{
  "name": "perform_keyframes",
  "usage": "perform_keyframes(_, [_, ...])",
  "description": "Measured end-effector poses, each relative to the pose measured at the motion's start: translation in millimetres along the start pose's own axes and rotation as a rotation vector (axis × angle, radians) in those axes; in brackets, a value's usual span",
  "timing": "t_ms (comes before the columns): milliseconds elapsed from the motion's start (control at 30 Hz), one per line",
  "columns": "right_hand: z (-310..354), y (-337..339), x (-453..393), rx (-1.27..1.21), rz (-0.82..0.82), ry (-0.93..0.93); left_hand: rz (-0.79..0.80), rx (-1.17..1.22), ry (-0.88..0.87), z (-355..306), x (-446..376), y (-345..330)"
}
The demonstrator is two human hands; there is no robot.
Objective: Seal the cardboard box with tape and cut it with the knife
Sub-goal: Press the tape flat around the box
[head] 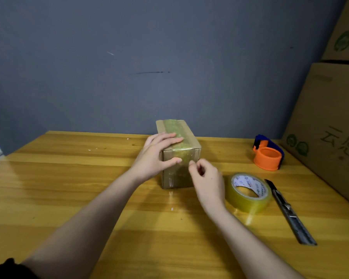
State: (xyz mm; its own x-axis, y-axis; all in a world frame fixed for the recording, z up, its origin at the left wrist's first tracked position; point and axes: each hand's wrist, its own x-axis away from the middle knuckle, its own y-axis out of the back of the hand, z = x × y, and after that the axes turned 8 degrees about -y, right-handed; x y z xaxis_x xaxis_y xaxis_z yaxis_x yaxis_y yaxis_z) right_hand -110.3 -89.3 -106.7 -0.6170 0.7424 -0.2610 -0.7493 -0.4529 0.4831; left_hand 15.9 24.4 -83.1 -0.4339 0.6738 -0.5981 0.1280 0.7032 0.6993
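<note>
Pressing tape down on the box

I'm bracing the cardboard box (178, 156), mid-table, with my flat, open left hand (156, 156); my right hand (207, 179) is pinching the tape (181, 168) end, risking wrinkles.

You have a wooden table (69, 188) with a yellow-brown grain, its far edge meeting a dark grey wall (129, 57) that carries a few scuff marks. At your far right sits an orange and blue tape dispenser (268, 153), empty of tape. Behind it, 2 large cardboard cartons (330, 117) with green printing are stacked at the right edge.
</note>
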Motion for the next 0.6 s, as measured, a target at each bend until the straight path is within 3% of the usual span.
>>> perform_keyframes(67, [7, 7, -5, -0.125, -0.155, 0.133, 0.021, -0.012, -0.011, 0, 0, 1])
perform_keyframes(133, [7, 9, -19, -0.163, -0.188, 0.236, 0.054, -0.045, -0.023, 0, 0, 4])
perform_keyframes(300, [3, 4, -53, -0.117, 0.274, 0.288, 0.113, -0.084, -0.033, 3, -1, 6])
perform_keyframes(433, [-3, 1, -60, -0.187, 0.268, 0.306, 0.079, 0.012, -0.013, 5, 0, 1])
perform_keyframes(600, [-6, -1, -62, -0.195, 0.251, 0.339, -0.087, 0.223, 0.083, -4, 0, -10])
